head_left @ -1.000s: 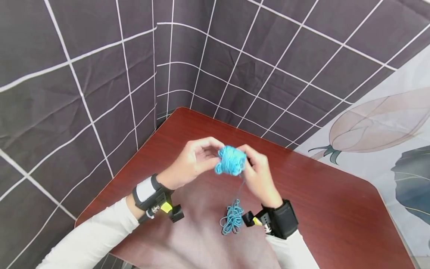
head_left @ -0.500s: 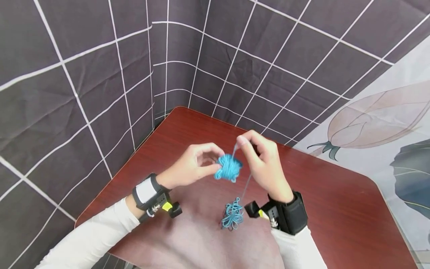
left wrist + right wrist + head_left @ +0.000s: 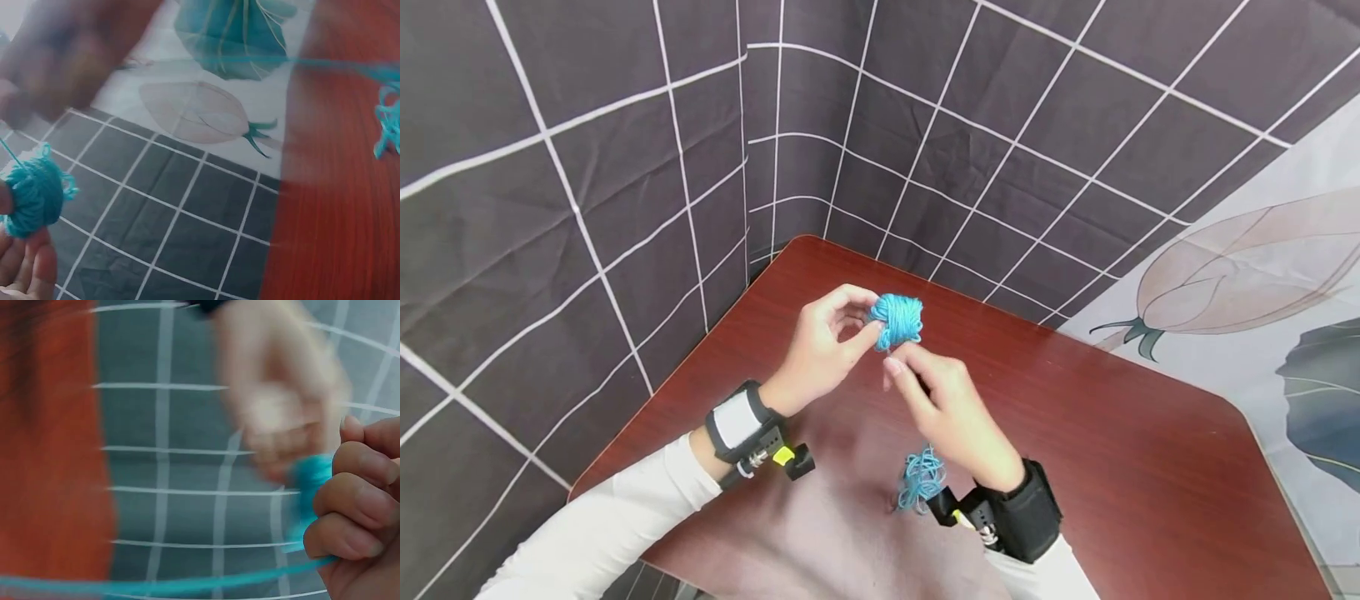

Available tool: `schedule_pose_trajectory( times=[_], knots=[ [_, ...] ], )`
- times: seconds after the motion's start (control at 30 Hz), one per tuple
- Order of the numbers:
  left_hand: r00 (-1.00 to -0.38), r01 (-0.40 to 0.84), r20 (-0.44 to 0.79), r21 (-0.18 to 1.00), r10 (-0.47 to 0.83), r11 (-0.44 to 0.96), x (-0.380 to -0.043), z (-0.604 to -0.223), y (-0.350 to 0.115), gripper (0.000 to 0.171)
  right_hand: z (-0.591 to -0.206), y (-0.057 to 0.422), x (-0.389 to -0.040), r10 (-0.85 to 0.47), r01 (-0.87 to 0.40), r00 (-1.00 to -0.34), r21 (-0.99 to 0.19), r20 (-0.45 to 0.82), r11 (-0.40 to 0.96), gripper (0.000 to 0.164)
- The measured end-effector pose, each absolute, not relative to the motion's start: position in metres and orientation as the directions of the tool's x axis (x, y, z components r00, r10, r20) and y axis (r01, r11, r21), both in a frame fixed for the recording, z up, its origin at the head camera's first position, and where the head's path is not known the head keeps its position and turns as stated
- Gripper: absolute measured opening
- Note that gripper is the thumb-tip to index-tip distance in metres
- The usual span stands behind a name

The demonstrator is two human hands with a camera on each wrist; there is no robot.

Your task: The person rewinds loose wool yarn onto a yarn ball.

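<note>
A small wound ball of turquoise yarn (image 3: 901,320) is held above the table by my left hand (image 3: 827,350), thumb and fingers pinching its left end. Loops of yarn stick out at its ends in the left wrist view (image 3: 39,190). Just below the ball, my right hand (image 3: 951,408) has its fingers curled round the running strand of yarn (image 3: 250,576). That strand stretches across the right wrist view. On the table under the right wrist lies a loose tangle of the same yarn (image 3: 921,479), partly hidden by the wrist camera.
The reddish-brown table (image 3: 1112,450) stands in a corner. Dark cloth with a white grid (image 3: 970,167) hangs behind it and to the left. At the right is a pale cloth (image 3: 1225,283) with a large flower print. Each wrist wears a strapped camera.
My right hand rose above the ball with the strand, then came down in front of and below it. My left hand has lifted the ball slightly away. The tangle stays on the table.
</note>
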State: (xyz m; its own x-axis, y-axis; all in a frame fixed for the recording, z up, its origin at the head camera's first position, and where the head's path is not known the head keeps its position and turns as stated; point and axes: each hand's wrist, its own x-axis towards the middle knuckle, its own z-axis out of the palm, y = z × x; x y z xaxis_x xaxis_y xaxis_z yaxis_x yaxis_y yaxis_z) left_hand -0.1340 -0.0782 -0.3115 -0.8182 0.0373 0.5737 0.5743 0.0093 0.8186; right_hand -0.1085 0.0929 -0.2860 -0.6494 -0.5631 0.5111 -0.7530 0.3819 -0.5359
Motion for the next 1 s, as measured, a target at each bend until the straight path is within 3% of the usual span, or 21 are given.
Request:
schedule_pose_trajectory(
  times=[0.13,0.3,0.37,0.47,0.57,0.7,0.83,1.0],
  knots=[
    [-0.797,0.593,0.583,0.805,0.16,0.019,-0.136,-0.321,-0.08,0.022,-0.253,0.099,-0.114,-0.499,-0.79,-0.613,-0.502,0.613,0.353,0.017],
    [-0.729,0.486,0.549,0.836,0.41,-0.256,-0.129,-0.325,-0.082,0.025,-0.253,0.108,-0.134,-0.505,-0.776,-0.631,-0.499,0.59,0.386,0.015],
    [-0.726,0.422,0.542,0.837,0.424,-0.348,-0.127,-0.323,-0.082,0.026,-0.267,0.11,-0.138,-0.519,-0.756,-0.654,-0.512,0.551,0.408,0.015],
    [-0.783,0.402,0.535,0.824,0.317,-0.398,-0.129,-0.319,-0.083,0.027,-0.29,0.109,-0.135,-0.535,-0.732,-0.678,-0.528,0.505,0.43,0.017],
    [-0.84,0.458,0.522,0.829,0.15,-0.32,-0.132,-0.313,-0.082,0.026,-0.301,0.106,-0.123,-0.568,-0.727,-0.68,-0.53,0.464,0.438,0.019],
    [-0.836,0.545,0.548,0.835,0.028,-0.074,-0.137,-0.31,-0.082,0.024,-0.287,0.101,-0.106,-0.599,-0.747,-0.653,-0.521,0.462,0.413,0.019],
    [-0.8,0.593,0.581,0.804,0.146,0.051,-0.135,-0.313,-0.081,0.021,-0.256,0.102,-0.111,-0.547,-0.778,-0.626,-0.487,0.555,0.397,0.017],
    [-0.74,0.561,0.574,0.814,0.349,-0.15,-0.123,-0.307,-0.08,0.024,-0.248,0.121,-0.132,-0.485,-0.772,-0.635,-0.493,0.601,0.401,0.015]
  ],
)
